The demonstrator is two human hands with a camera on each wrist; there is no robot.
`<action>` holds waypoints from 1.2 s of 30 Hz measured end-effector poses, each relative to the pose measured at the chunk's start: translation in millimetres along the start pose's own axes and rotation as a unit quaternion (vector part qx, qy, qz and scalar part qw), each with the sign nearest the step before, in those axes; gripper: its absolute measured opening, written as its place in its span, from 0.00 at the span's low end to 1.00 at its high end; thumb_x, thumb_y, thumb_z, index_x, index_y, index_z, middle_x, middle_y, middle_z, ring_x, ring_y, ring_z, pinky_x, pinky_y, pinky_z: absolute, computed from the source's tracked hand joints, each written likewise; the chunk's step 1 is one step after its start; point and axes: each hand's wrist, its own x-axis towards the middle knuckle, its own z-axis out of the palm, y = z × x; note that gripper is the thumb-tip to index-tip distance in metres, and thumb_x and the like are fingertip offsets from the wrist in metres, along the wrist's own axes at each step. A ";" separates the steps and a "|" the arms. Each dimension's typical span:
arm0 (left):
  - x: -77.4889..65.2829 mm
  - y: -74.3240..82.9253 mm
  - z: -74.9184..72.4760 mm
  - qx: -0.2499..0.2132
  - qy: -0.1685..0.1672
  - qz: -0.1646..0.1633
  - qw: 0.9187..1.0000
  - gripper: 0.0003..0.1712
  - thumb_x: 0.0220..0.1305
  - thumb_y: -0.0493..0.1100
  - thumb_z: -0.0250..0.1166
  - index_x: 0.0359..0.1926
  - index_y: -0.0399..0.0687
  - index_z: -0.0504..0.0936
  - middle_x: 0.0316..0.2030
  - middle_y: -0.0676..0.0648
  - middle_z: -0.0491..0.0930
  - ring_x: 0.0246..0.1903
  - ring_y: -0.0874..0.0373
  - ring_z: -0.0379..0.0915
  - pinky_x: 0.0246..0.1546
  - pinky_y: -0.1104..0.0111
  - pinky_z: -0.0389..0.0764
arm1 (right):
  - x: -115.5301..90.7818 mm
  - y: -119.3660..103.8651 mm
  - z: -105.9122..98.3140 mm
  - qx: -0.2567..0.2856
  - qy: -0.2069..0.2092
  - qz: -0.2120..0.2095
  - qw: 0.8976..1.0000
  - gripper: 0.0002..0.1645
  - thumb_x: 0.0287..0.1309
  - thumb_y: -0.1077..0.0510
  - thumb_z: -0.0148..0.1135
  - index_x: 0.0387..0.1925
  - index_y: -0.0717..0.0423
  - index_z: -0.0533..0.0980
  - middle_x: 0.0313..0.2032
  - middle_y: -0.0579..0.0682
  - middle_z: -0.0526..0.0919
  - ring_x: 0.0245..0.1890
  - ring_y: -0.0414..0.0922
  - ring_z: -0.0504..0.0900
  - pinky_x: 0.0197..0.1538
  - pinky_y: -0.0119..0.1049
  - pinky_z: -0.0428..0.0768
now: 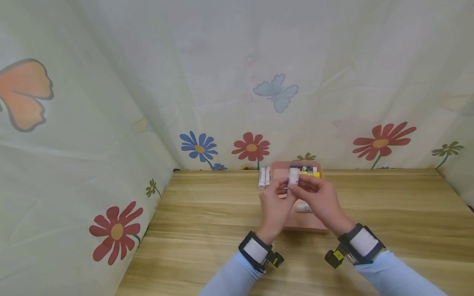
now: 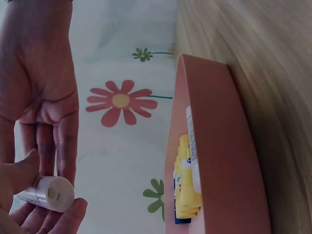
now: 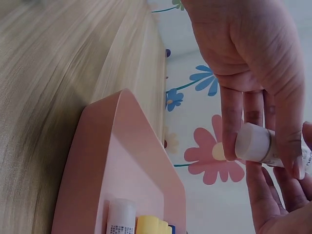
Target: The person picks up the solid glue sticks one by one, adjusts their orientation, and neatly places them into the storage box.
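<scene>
Both hands hold a white glue stick (image 1: 293,176) above the pink tray (image 1: 301,224). My right hand (image 1: 326,201) pinches it from the right; in the right wrist view its thumb and forefinger press either side of the capped tube (image 3: 253,143). From the other side my left hand (image 1: 275,209) holds the same stick, its fingers bent around the lower part. The round end of the glue stick (image 2: 58,194) shows in the left wrist view. Inside the tray lie another white glue stick (image 1: 304,208) and yellow sticks (image 2: 187,180), partly hidden by the hands.
Two white sticks (image 1: 262,177) lie side by side just left of the tray on the wooden table (image 1: 207,213). A dark-labelled stick (image 1: 309,169) is at the tray's back. The flower-printed curtain (image 1: 222,102) hangs along the table's far edge.
</scene>
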 end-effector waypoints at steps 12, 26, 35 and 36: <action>1.2 3.4 -8.8 -0.002 -0.065 0.004 0.998 0.24 0.50 0.54 0.70 0.48 0.55 0.79 0.41 0.53 0.83 0.37 0.61 0.81 0.34 0.75 0.81 | 4.1 8.8 -7.1 -0.072 0.046 -0.049 0.995 0.30 0.51 0.42 0.65 0.53 0.51 0.77 0.45 0.53 0.84 0.43 0.36 0.82 0.40 0.26 0.80; 19.7 -22.1 -41.1 0.152 -0.037 -0.143 0.977 0.19 0.55 0.50 0.68 0.46 0.49 0.80 0.37 0.50 0.83 0.33 0.64 0.78 0.32 0.73 0.81 | 7.3 22.5 -31.6 -0.291 0.016 -0.103 0.951 0.27 0.47 0.45 0.70 0.49 0.51 0.80 0.42 0.52 0.84 0.38 0.48 0.83 0.37 0.40 0.83; 18.6 -45.8 -38.9 0.233 -0.051 -0.165 0.957 0.18 0.55 0.45 0.68 0.47 0.45 0.82 0.40 0.45 0.83 0.31 0.63 0.76 0.26 0.73 0.78 | 11.6 38.6 -29.3 -0.394 -0.063 -0.066 0.915 0.27 0.47 0.49 0.70 0.51 0.50 0.78 0.44 0.52 0.84 0.38 0.45 0.80 0.43 0.43 0.82; 18.1 -47.3 -38.6 0.240 -0.054 -0.160 0.956 0.18 0.55 0.43 0.68 0.47 0.44 0.82 0.39 0.45 0.83 0.31 0.63 0.76 0.25 0.73 0.77 | 13.3 40.0 -28.9 -0.405 -0.069 -0.063 0.910 0.27 0.48 0.50 0.70 0.51 0.50 0.78 0.44 0.52 0.84 0.39 0.46 0.80 0.46 0.45 0.81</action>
